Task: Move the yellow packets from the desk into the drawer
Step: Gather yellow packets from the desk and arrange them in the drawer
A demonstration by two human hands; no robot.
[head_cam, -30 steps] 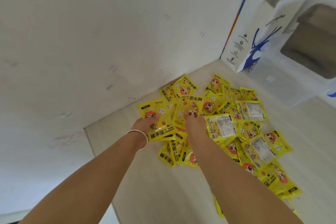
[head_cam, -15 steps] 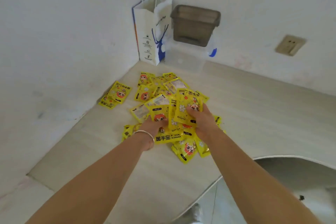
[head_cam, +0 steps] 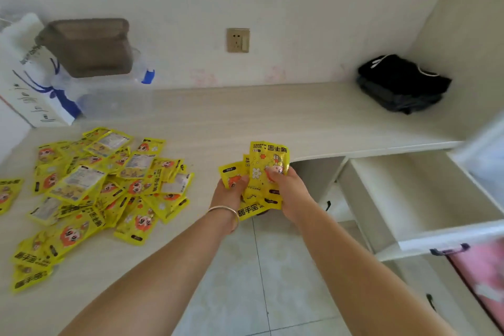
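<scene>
Both hands are in front of me, forearms reaching forward over the curved cut-out edge of the table (head_cam: 272, 117), tiled floor below them. My left hand (head_cam: 230, 192) and right hand (head_cam: 289, 194) together hold a small fanned bunch of yellow packets (head_cam: 266, 169): fingers curled under, thumbs pressed on the front faces. A silver bangle (head_cam: 225, 213) sits on the left wrist.

Print on the held bunch: the top packet reads "HAND WARMER" with three Chinese characters, upside down from my view, plus a white flower and a cartoon face. The lowest packet shows the same three characters right way up.

Left of the hands, well apart, the loose pile of yellow packets (head_cam: 95, 188) lies spread on the table; some face down with pale printed backs, too small to read.

Right of the hands, the open drawer (head_cam: 403, 199) is pulled out, white inside, a dark handle on its front.

Farther off: a white paper bag (head_cam: 30, 84) with blue deer print far left, writing blurred; a brown tub (head_cam: 87, 46) stacked on a clear box beside it; a wall socket (head_cam: 238, 40) straight ahead; folded black clothes (head_cam: 403, 84) far right.
</scene>
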